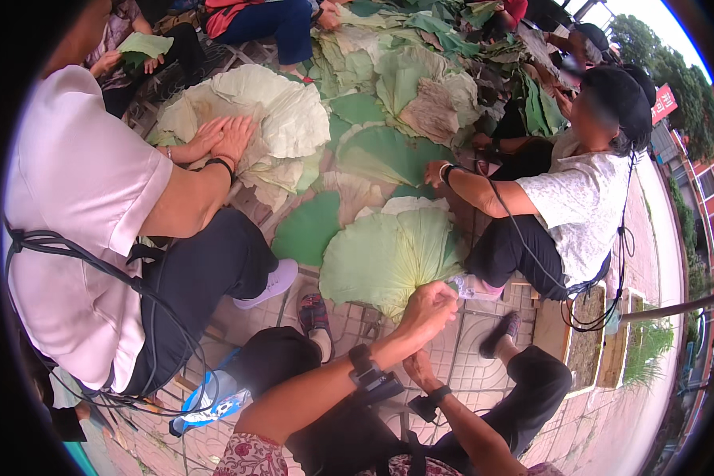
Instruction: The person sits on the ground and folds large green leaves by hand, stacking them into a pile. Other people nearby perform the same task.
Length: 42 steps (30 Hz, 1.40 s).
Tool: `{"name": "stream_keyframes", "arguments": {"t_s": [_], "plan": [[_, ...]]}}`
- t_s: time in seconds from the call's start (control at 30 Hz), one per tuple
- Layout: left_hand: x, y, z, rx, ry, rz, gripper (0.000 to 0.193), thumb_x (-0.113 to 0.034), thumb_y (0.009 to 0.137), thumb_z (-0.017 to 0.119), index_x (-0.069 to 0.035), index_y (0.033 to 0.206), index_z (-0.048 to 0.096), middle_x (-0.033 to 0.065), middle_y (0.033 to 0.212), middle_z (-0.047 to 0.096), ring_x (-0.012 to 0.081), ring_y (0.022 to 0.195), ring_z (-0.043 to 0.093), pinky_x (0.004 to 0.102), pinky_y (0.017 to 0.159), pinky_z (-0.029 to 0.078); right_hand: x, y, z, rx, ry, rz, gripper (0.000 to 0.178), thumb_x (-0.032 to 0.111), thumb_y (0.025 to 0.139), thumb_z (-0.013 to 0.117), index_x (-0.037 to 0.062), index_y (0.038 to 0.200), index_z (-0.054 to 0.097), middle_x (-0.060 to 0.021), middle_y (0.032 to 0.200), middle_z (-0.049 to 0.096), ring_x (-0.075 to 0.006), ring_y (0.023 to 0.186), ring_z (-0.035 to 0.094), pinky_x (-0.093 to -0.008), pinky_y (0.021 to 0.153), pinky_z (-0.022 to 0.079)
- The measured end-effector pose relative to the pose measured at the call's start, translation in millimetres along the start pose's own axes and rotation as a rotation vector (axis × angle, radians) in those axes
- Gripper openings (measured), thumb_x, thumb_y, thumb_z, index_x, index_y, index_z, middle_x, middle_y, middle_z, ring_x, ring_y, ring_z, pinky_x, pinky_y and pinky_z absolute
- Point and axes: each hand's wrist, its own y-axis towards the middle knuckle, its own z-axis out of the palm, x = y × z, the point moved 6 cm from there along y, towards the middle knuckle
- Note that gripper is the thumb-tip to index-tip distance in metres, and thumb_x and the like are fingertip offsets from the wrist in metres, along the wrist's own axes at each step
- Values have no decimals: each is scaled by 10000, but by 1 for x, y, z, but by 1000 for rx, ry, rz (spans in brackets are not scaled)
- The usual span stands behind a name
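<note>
A large pale green lotus leaf [390,258] lies spread out in front of me, its folds running toward its near edge. Against that near edge is my left hand [434,308], its fingers curled closed; whatever they may hold is hidden. Just below it, my right hand [422,370] has its fingers drawn together, and I cannot make out anything in them. A darker green leaf [309,228] lies beside the large one on the left. Beyond are more flat green leaves [393,155] and dry brownish ones [436,111].
At left a person in a light shirt [87,182] presses both hands on a pale leaf stack [282,111]. A person in a cap [587,174] sits at right, one hand on the leaves. Others sit at the back. Planter boxes [587,337] stand on the paving at right.
</note>
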Motion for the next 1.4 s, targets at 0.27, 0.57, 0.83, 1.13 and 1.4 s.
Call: {"name": "stream_keyframes", "arguments": {"t_s": [0.27, 0.57, 0.83, 1.13, 1.4], "plan": [[13, -18, 4, 61, 245, -85, 172, -154, 969, 578, -2, 1045, 608, 92, 949, 674, 152, 861, 672, 293, 715, 541, -88, 74, 14, 111, 579, 376, 418, 249, 917, 639, 16, 1260, 584, -251, 1213, 625, -367, 1171, 581, -427, 991, 439], [16, -9, 1, 40, 374, -119, 164, -137, 971, 578, -6, 1068, 596, 110, 934, 688, 178, 863, 670, 318, 758, 513, -90, 189, 1, -167, 1154, 568, 473, 243, 904, 662, 11, 1303, 552, -216, 1255, 608, -343, 1184, 566, -427, 1018, 422], [17, -19, 2, 62, 430, -154, 166, -176, 976, 582, -41, 1073, 594, 128, 928, 688, 239, 832, 678, 349, 758, 522, -85, 250, -23, -394, 1306, 522, 528, 237, 893, 682, 7, 1341, 524, -184, 1293, 593, -321, 1195, 552, -427, 1043, 407], [21, -21, 1, 38, 492, -26, 153, -173, 957, 578, -37, 1026, 572, 182, 794, 656, 323, 736, 668, 392, 659, 506, -103, 239, -7, -523, 1338, 457, 593, 231, 880, 705, 3, 1383, 492, -149, 1335, 576, -297, 1207, 536, -426, 1070, 390], [19, -21, 7, 13, 523, 106, 144, -158, 933, 569, -21, 973, 556, 213, 820, 650, 400, 795, 650, 446, 675, 484, 95, 257, -110, -36, 1635, 272, 398, 224, 864, 693, 32, 1204, 616, -140, 1170, 673, -322, 1011, 652, -496, 936, 511]]}}
